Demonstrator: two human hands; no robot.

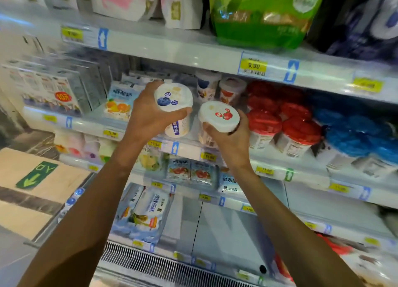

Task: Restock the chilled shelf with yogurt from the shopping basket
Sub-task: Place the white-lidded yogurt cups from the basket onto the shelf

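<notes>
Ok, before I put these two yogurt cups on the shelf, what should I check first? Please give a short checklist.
1. Left hand holds the blueberry cup by its side: ok.
2. Right hand holds the strawberry cup from below: ok.
3. Both lids closed: ok.
4. Similar cups already stand behind, a blue-printed back cup and a red-printed back cup: ok.
5. Free room on the shelf in front of them: cannot tell, the hands and cups hide it.
6. Price label matches this yogurt: cannot tell, blurred.
</notes>
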